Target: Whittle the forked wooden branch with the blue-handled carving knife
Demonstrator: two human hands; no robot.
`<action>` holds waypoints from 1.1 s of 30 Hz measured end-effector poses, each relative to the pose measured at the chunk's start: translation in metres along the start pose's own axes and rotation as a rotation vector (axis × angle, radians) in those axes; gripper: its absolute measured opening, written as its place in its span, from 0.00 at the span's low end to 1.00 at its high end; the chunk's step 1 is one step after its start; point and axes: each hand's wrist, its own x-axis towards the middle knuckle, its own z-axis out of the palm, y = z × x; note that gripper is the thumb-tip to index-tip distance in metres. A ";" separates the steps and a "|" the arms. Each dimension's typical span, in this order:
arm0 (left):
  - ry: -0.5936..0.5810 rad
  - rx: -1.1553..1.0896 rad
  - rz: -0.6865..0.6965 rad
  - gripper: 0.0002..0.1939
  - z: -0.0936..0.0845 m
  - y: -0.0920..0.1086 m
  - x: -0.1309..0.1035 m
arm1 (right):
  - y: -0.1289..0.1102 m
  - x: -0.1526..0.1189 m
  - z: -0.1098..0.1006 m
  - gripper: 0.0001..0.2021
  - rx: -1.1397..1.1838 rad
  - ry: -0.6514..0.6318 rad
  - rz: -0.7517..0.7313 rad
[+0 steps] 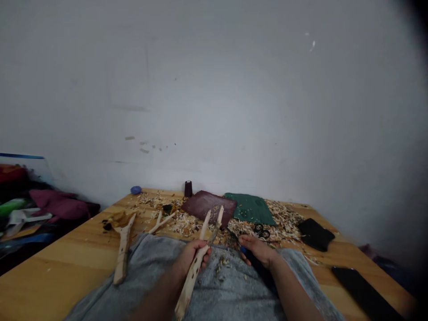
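Note:
My left hand (198, 255) is closed around a peeled, Y-shaped forked stick (191, 281), its two prongs pointing away from me. Some dark bark shows on the inner side of the right prong. In my right hand (259, 250) is a knife (257, 263) with a dark handle and a bit of blue near the fingers. The dark blade points up and left, apart from the stick. Both hands are above a grey cloth (234, 290) sprinkled with shavings.
Another forked stick (123, 252) lies left, with a smaller one (162, 221) beyond it. Wood shavings (284, 216) surround a maroon sheet (209, 205), a green sheet (252, 209) and black scissors (261, 232). A thread spool (188, 189) stands by the wall. At right lies a black phone-like slab (364, 292).

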 end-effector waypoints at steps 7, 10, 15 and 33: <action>-0.151 -0.059 -0.002 0.25 -0.003 -0.018 -0.009 | -0.026 -0.027 0.006 0.22 0.150 0.025 -0.072; -0.240 -0.180 0.057 0.16 0.002 -0.018 -0.015 | -0.058 -0.028 0.004 0.22 0.176 0.175 -0.222; -0.314 -0.280 0.170 0.14 0.020 -0.022 -0.026 | -0.077 -0.022 0.022 0.21 0.157 0.400 -0.390; -0.023 -0.051 0.210 0.11 0.007 -0.035 -0.019 | -0.049 -0.017 0.036 0.31 0.113 0.231 -0.392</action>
